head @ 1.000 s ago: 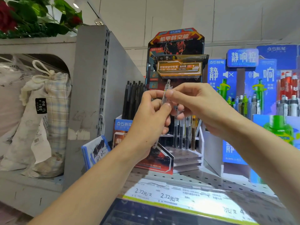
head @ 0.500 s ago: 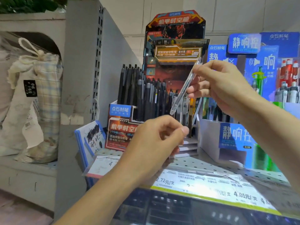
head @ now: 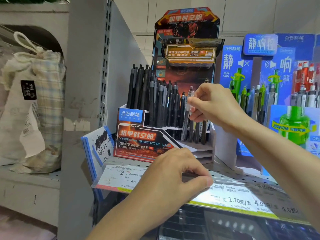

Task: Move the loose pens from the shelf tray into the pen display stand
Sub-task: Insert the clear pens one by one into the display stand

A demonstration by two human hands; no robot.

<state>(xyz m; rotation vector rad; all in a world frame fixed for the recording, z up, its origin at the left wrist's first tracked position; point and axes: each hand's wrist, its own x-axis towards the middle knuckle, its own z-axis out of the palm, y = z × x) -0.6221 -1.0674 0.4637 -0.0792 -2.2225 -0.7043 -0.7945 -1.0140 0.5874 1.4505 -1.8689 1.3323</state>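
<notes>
Above the pen display stand [head: 138,135]'s front right slots | right hand [head: 214,108] pinches a clear pen [head: 187,111] upright, tip among standing pens | left hand [head: 174,177] below the stand, fingers loosely curled, empty

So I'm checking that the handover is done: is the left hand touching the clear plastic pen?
Apart. The head view shows the left hand low by the shelf edge, while only the right hand pinches the clear plastic pen.

cloth bag [head: 37,104] L shelf | blue display [head: 277,70] R | price strip [head: 230,198] front
</notes>
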